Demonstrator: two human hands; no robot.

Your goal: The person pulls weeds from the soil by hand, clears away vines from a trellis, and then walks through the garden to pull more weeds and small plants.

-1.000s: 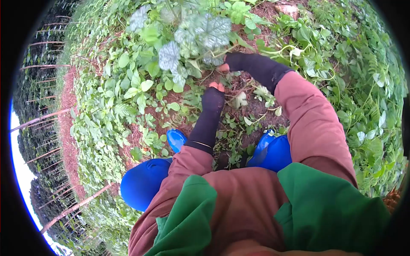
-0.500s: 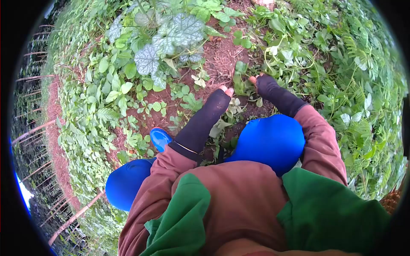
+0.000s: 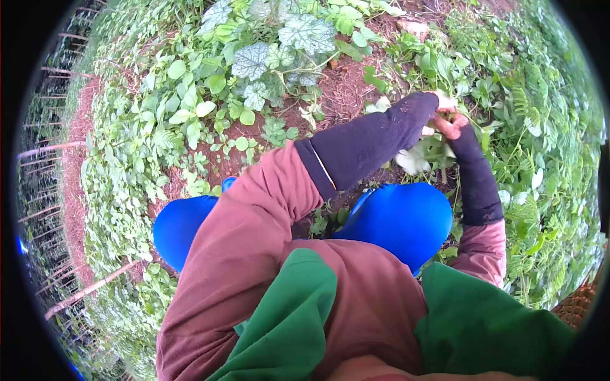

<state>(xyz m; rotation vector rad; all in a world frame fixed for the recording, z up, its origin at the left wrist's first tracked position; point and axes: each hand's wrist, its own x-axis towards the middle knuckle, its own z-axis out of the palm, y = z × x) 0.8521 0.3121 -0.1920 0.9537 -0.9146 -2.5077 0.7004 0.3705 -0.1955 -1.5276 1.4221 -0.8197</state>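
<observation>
My left hand [image 3: 438, 106] reaches across to the right and meets my right hand [image 3: 452, 126] over the low greenery. A dark fingerless arm cover hides most of the left hand; its fingertips show, bent around leafy stems. The right hand's fingers are curled, closed on the same leafy stems. Pale leaves [image 3: 414, 159] hang just beneath the two hands. Where the stems run between the fingers is partly hidden and blurred.
A large plant with silvery veined leaves [image 3: 308, 35] grows ahead, beside bare reddish soil [image 3: 346, 89]. A stone [image 3: 413, 28] lies farther off. My blue-covered knee [image 3: 400, 222] is below the hands. A woven basket edge [image 3: 575, 305] shows at lower right.
Both hands have moved right and come together; they were apart near the ground before. The left arm now stretches across my front. Pale leaves now hang under the hands.
</observation>
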